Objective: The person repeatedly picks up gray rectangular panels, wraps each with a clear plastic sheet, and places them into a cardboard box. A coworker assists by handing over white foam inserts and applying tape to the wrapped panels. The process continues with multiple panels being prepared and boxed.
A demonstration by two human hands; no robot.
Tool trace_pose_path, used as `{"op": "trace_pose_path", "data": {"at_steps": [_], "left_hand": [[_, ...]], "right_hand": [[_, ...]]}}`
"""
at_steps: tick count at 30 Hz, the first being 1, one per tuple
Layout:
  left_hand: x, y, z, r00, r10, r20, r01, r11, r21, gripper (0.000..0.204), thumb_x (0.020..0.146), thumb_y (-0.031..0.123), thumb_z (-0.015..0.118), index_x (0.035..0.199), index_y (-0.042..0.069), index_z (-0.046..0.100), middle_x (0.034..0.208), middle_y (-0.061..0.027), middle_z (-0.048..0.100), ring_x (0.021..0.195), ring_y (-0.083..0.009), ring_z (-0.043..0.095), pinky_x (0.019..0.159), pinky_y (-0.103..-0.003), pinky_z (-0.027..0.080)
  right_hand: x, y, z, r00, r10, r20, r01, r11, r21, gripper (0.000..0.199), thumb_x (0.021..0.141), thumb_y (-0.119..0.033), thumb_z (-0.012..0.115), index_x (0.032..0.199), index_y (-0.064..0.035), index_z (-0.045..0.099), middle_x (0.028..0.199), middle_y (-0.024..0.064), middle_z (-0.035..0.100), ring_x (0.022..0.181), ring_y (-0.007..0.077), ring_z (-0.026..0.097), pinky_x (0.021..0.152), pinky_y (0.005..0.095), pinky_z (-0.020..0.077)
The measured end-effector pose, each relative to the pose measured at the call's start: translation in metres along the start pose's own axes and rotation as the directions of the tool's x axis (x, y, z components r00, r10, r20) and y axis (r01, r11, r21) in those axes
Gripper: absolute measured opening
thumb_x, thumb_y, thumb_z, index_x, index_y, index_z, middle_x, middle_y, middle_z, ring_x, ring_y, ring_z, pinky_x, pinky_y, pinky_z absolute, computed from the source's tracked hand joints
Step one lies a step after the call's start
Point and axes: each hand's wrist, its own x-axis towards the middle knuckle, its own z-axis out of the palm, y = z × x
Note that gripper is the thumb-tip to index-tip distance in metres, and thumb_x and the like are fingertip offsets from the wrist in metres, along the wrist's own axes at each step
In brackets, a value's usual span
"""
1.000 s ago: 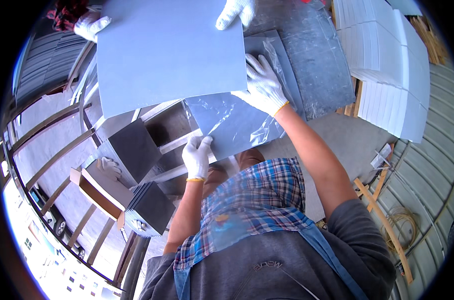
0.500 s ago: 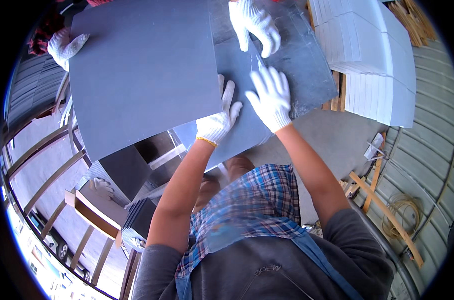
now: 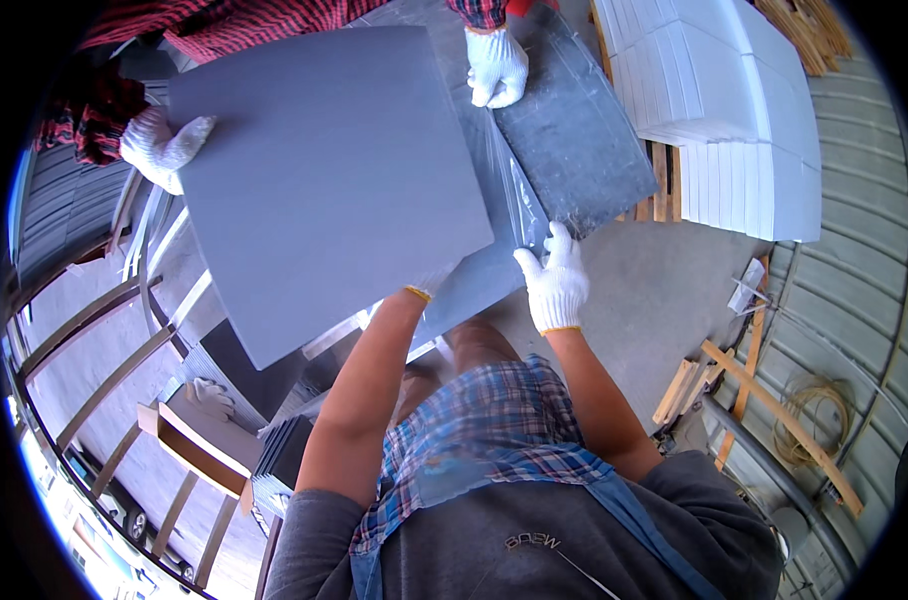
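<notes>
A large grey sheet (image 3: 324, 190) lies tilted over a lower sheet (image 3: 474, 290). My left hand (image 3: 436, 276), in a white knit glove, reaches beneath the grey sheet's near edge, its fingers hidden. My right hand (image 3: 557, 290), gloved too, is at the lower sheet's right edge with thumb and fingers apart. Beside its thumb ends a strip of clear film (image 3: 519, 195). At the strip's far end a co-worker's gloved hand (image 3: 497, 68) is closed on the film. The co-worker's other gloved hand (image 3: 164, 148) holds the grey sheet's left edge.
A scuffed dark board (image 3: 584, 130) lies under the film at the far right, near white stacked panels (image 3: 744, 180) on a wooden pallet. At left are an open carton (image 3: 199, 440), a dark stack (image 3: 284, 460) and a railing (image 3: 94, 375). Wood strips (image 3: 784, 425) lie at right.
The grey sheet has moved right and toward me, covering my left hand's fingers. My right hand has drawn back toward me. The co-worker's far hand has closed on the film.
</notes>
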Motion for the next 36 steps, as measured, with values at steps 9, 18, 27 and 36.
{"op": "trace_pose_path", "data": {"at_steps": [9, 18, 27, 36], "left_hand": [[-0.049, -0.05, 0.0, 0.986, -0.164, -0.023, 0.16, 0.977, -0.138, 0.061, 0.097, 0.039, 0.058, 0.145, 0.004, 0.046, 0.146, -0.0204, 0.046, 0.134, -0.0363, 0.045, 0.116, -0.046, 0.032], [-0.132, -0.101, -0.006, 0.934, -0.339, -0.115, 0.318, 0.933, -0.166, 0.052, 0.1, 0.035, 0.054, 0.141, 0.003, 0.049, 0.141, -0.0184, 0.051, 0.129, -0.0336, 0.049, 0.114, -0.045, 0.035], [-0.15, -0.083, -0.018, 0.837, -0.437, -0.328, 0.344, 0.888, -0.304, 0.033, 0.106, 0.021, 0.044, 0.131, 0.001, 0.055, 0.119, -0.0096, 0.063, 0.107, -0.0216, 0.06, 0.095, -0.033, 0.049], [-0.149, -0.098, -0.038, 0.632, -0.746, 0.207, 0.61, 0.315, -0.727, 0.052, 0.108, 0.043, 0.039, 0.116, -0.002, 0.064, 0.103, -0.0095, 0.069, 0.09, -0.0173, 0.065, 0.078, -0.03, 0.053]], "right_hand": [[0.008, 0.014, 0.0, 0.997, 0.044, 0.061, -0.059, 0.964, 0.258, 0.026, 0.087, -0.025, 0.073, 0.108, -0.0108, 0.067, 0.086, 0.0103, 0.072, 0.078, 0.0297, 0.068, 0.073, 0.0419, 0.0522], [0.005, 0.025, 0.001, 0.984, -0.102, -0.144, 0.095, 0.994, -0.057, 0.047, 0.082, -0.022, 0.076, 0.127, -0.0152, 0.062, 0.119, 0.01, 0.065, 0.107, 0.0299, 0.062, 0.092, 0.0428, 0.0499], [0.016, 0.07, -0.019, 0.95, -0.305, 0.064, 0.274, 0.915, 0.297, 0.055, 0.084, -0.006, 0.071, 0.137, -0.0106, 0.056, 0.13, 0.0113, 0.059, 0.108, 0.026, 0.062, 0.095, 0.0376, 0.0514], [-0.002, 0.058, -0.016, 0.959, -0.249, 0.138, 0.225, 0.96, 0.169, 0.052, 0.092, -0.003, 0.058, 0.142, -0.0126, 0.052, 0.135, 0.0153, 0.056, 0.113, 0.0283, 0.062, 0.097, 0.0375, 0.0492]]}}
